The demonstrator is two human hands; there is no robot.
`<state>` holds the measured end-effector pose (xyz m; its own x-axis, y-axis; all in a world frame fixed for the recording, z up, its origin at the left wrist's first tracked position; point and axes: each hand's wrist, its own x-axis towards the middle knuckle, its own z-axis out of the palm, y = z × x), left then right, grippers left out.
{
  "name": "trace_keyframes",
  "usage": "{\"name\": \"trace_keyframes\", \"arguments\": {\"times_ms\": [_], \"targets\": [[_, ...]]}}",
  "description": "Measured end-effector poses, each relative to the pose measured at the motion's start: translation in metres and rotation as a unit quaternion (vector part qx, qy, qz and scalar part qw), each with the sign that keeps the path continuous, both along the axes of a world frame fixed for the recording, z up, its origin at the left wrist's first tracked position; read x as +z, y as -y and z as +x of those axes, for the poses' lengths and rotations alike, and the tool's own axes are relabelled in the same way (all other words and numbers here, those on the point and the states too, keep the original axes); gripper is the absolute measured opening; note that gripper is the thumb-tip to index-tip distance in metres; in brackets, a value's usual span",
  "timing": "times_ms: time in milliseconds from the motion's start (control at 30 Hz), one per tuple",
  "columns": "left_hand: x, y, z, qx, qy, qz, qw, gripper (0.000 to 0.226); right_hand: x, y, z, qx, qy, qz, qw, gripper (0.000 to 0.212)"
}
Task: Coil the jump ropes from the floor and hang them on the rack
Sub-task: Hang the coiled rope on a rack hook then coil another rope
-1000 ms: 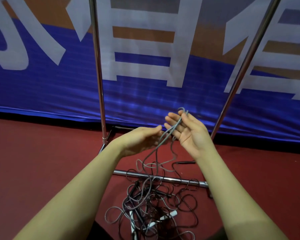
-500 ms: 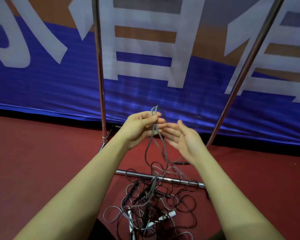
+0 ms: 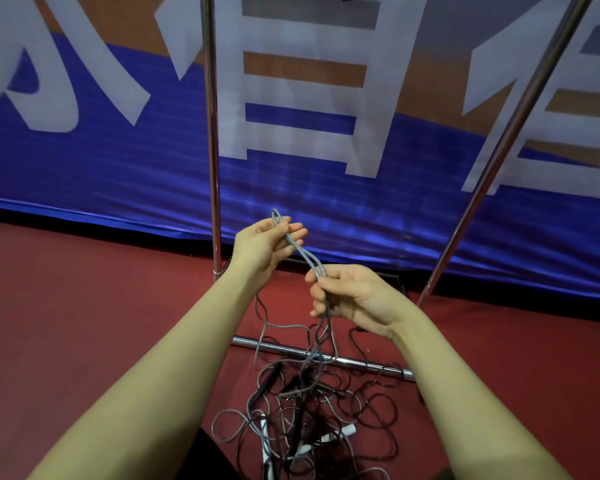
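Both grips are pinching one grey rope — left hand, right hand — coiling barely begun; the tangle is lying on the floor, none hanging on the rack.

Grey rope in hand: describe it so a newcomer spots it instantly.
Between the rack's two steel uprights, both hands are raised above a rope tangle on the red floor. The grey rope is doubled, stretched from left hand to right hand; it alone is lifted.

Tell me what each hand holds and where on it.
Both hold one grey jump rope: left hand pinches its folded bend, right hand grips the doubled strands lower.
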<state>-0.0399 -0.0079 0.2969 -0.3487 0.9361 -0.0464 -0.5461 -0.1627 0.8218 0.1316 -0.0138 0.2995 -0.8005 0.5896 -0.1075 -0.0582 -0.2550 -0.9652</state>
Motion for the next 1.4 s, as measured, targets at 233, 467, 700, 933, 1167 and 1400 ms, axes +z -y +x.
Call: {"name": "trace_keyframes", "arguments": {"times_ms": [233, 467, 700, 933, 1167, 1400], "targets": [[-0.004, 0.005, 0.015, -0.218, -0.112, -0.134, 0.960, 0.036, 0.011, -0.005, 0.003, -0.218, -0.176, -0.060, 0.958, 0.016], [-0.009, 0.018, 0.031, -0.346, -0.277, -0.037, 0.896, 0.018, 0.014, -0.016, 0.015, -0.340, -0.284, -0.126, 0.888, 0.019], [-0.005, 0.022, 0.038, -0.318, -0.331, -0.007, 0.888, 0.011, 0.010, -0.019, 0.016, -0.359, -0.286, -0.128, 0.879, 0.018], [0.007, 0.022, 0.038, -0.231, -0.196, -0.018, 0.953, 0.008, -0.001, -0.027, 0.020, -0.329, -0.174, -0.109, 0.922, 0.025], [0.018, 0.016, 0.029, -0.095, -0.051, 0.001, 0.994, 0.007, -0.013, -0.014, 0.005, -0.128, 0.040, -0.050, 0.990, 0.035], [0.017, 0.009, 0.015, -0.014, 0.005, 0.015, 1.000, 0.010, -0.004, -0.003, 0.004, -0.071, 0.106, 0.060, 0.990, 0.011]]}}
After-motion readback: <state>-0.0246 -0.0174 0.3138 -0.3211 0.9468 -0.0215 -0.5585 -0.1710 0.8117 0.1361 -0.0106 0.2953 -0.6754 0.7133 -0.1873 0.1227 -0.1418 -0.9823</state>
